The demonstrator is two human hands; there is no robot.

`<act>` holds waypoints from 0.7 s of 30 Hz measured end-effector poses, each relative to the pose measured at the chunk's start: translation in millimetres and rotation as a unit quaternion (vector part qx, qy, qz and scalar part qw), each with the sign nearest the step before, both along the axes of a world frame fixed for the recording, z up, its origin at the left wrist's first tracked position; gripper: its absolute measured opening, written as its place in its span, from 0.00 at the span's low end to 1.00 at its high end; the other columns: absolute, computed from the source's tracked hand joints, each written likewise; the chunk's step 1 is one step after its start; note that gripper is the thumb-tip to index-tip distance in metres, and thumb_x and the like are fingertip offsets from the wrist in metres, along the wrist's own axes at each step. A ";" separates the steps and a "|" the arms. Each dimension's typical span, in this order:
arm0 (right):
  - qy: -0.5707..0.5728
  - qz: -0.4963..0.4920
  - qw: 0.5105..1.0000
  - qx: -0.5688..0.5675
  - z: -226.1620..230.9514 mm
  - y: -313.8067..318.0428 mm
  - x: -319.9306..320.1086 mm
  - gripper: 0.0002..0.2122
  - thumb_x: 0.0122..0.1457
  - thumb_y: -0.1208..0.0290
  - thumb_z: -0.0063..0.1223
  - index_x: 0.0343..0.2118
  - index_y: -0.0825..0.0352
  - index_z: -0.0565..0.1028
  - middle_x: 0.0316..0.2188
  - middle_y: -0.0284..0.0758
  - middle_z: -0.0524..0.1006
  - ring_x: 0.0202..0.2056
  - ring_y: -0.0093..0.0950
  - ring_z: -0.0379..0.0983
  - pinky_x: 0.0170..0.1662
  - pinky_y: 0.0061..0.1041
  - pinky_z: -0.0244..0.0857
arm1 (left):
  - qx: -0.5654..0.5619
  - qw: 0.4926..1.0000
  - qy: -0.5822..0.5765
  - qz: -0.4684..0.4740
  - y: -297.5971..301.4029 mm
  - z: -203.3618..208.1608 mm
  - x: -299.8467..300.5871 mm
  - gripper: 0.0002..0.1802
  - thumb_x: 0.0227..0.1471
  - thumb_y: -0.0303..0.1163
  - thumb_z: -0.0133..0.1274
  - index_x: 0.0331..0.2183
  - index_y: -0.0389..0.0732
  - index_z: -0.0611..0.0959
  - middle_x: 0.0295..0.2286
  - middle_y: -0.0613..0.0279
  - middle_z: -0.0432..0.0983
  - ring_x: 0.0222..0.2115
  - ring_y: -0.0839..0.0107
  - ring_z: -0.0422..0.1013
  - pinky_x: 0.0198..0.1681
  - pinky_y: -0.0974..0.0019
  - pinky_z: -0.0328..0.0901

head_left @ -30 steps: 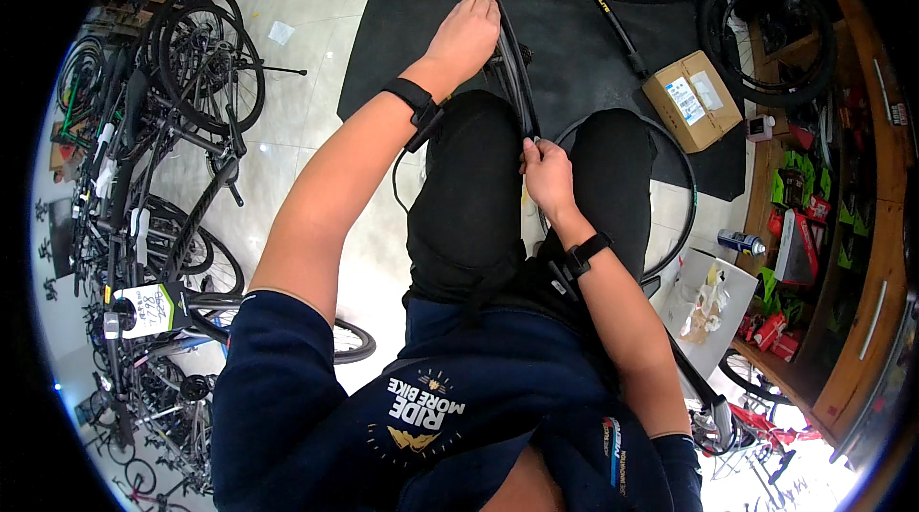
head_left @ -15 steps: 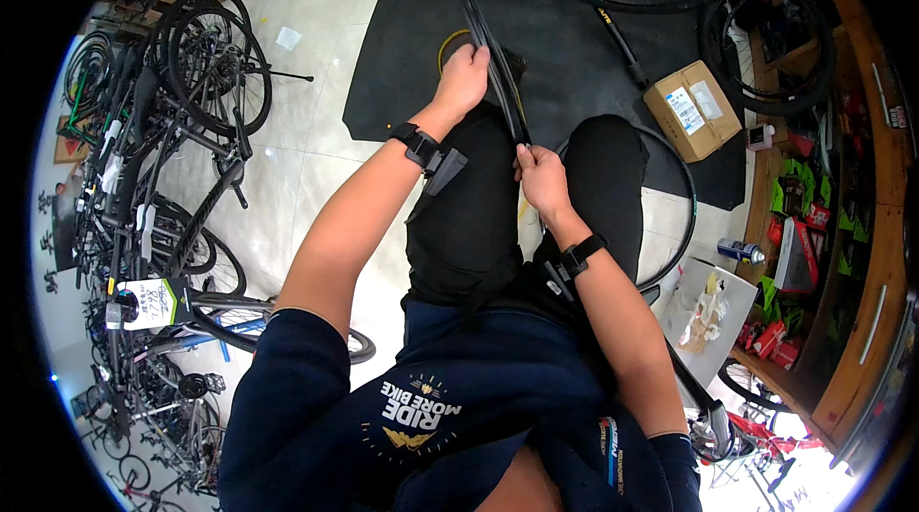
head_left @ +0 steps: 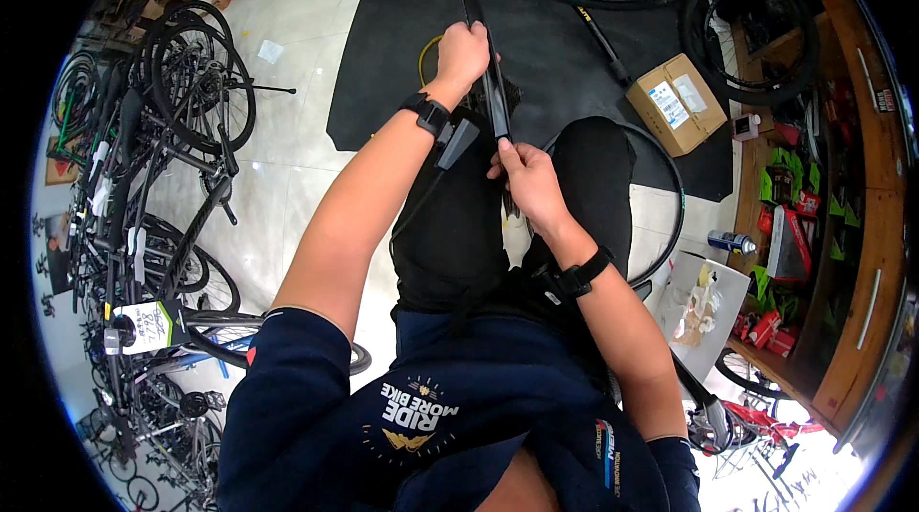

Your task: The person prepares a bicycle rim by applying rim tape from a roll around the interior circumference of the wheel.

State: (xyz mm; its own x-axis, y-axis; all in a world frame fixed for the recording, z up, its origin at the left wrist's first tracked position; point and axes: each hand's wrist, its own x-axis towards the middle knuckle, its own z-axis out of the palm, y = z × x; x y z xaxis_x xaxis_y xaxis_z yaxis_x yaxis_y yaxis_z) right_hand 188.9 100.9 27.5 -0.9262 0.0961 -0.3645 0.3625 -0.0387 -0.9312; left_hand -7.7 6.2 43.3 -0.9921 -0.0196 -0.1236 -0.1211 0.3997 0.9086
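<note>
Between my knees stands a narrow black bicycle rim or tyre (head_left: 496, 96), seen nearly edge-on, so I cannot tell which. My left hand (head_left: 463, 55) is closed round its far part. Nearer to me, my right hand (head_left: 531, 179) grips its near end, the thumb lying along the top. Dark, rough-textured material (head_left: 516, 100) shows just below it. A thin yellow loop (head_left: 425, 60) curves out left of my left hand. Both wrists wear black straps with small devices.
Beneath lies a black mat (head_left: 383, 62). A cardboard box (head_left: 677, 104), bicycle wheels (head_left: 751, 33) and a spray can (head_left: 731, 242) are to the right, beside wooden shelving (head_left: 862, 225). Many bicycles (head_left: 196, 81) line the left. A black hoop (head_left: 682, 201) curves round my right knee.
My left hand has shifted slightly along the black piece, its back turned more upward. My right thumb now stretches along the top. The view has moved a little.
</note>
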 end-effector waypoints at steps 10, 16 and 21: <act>-0.025 -0.017 0.989 -0.145 88.0 -1.7 2.2 0.15 0.72 0.62 0.45 0.34 0.67 0.78 0.25 0.27 0.75 0.20 0.12 0.55 0.23 0.15 0.50 | -0.066 0.996 0.066 -0.003 0.9 -50.7 -43.7 0.27 0.62 0.42 0.44 0.31 0.24 0.83 0.33 0.29 0.78 0.39 0.35 0.75 0.47 0.45 0.68; -0.067 -0.016 0.990 -0.126 47.5 5.4 13.1 0.16 0.72 0.61 0.44 0.34 0.67 0.78 0.24 0.27 0.75 0.19 0.12 0.55 0.21 0.15 0.49 | 0.004 0.999 -0.001 -0.048 -3.7 -28.2 -36.5 0.25 0.67 0.41 0.42 0.28 0.29 0.79 0.22 0.51 0.79 0.23 0.60 0.78 0.32 0.57 0.70; -0.082 0.004 0.992 -0.098 15.9 3.5 17.0 0.16 0.72 0.61 0.45 0.33 0.68 0.78 0.24 0.28 0.74 0.19 0.13 0.57 0.21 0.16 0.51 | 0.007 0.999 -0.023 -0.042 -3.4 -21.4 -33.5 0.26 0.67 0.42 0.42 0.28 0.29 0.80 0.21 0.51 0.79 0.23 0.59 0.78 0.32 0.56 0.70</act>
State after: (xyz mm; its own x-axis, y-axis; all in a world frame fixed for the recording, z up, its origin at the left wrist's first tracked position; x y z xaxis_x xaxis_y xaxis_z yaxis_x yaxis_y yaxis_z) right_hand 205.9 104.4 43.4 -0.8538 0.0007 -0.5206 0.5089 -0.2098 -0.8349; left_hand -41.3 2.8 21.9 -0.9834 0.0662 -0.1692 -0.1295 0.3979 0.9082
